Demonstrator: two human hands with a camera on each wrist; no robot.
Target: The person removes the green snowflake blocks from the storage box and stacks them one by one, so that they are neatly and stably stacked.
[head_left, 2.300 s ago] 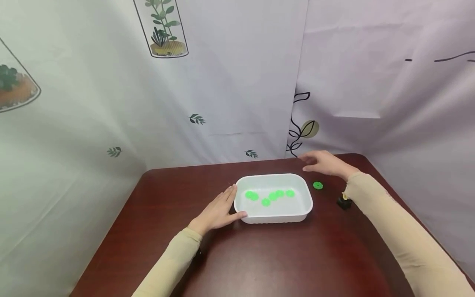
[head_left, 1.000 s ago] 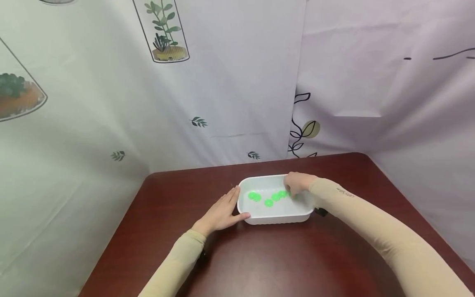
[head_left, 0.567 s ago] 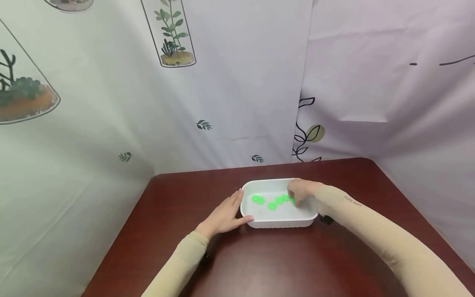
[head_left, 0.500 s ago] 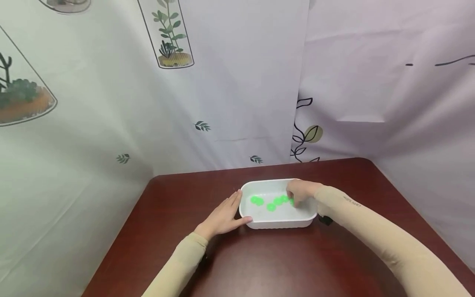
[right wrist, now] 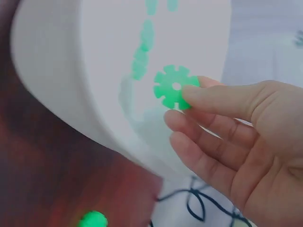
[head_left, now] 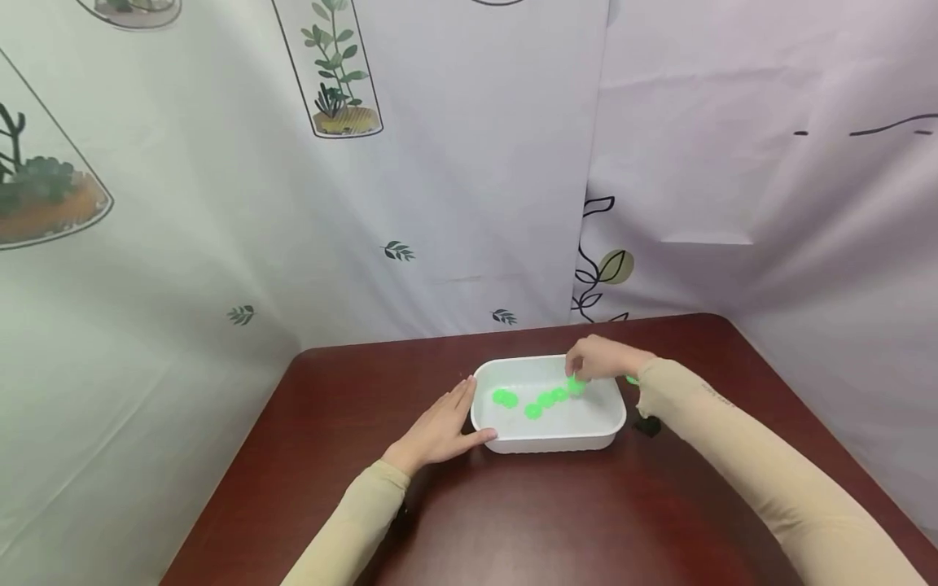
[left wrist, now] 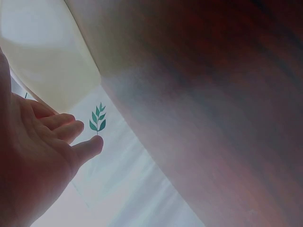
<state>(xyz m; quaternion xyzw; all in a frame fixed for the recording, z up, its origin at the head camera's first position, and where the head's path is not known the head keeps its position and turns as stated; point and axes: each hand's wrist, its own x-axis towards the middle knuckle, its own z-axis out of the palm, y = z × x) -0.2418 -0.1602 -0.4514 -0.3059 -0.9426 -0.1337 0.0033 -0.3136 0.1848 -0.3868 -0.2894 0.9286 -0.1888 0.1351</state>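
A white plastic basin (head_left: pixel 545 445) sits on the table with several green notched discs (head_left: pixel 533 412) scattered over its floor. Just inside its right end, my right hand (head_left: pixel 602 358) pinches one flat green notched disc (right wrist: pixel 166 91) between thumb and forefinger. The right wrist view shows that disc's round centre hole and slotted edge, with the other fingers loosely curved below it. My left hand (head_left: pixel 440 427) rests against the basin's left end, fingers straight along the side and thumb at the front rim. In the left wrist view, that hand (left wrist: pixel 42 151) shows but the basin does not.
Another green disc (right wrist: pixel 93 220) lies on the table right of the basin, mostly covered by the right wrist in the head view. A small black object (head_left: pixel 648 426) shows under the right sleeve. Printed cloth (head_left: pixel 469 203) hangs behind the dark red table (head_left: pixel 498 513).
My right hand moved from beyond the basin's back right corner down into it, then rose slightly with a green disc pinched. My left hand stayed at the basin's left end.
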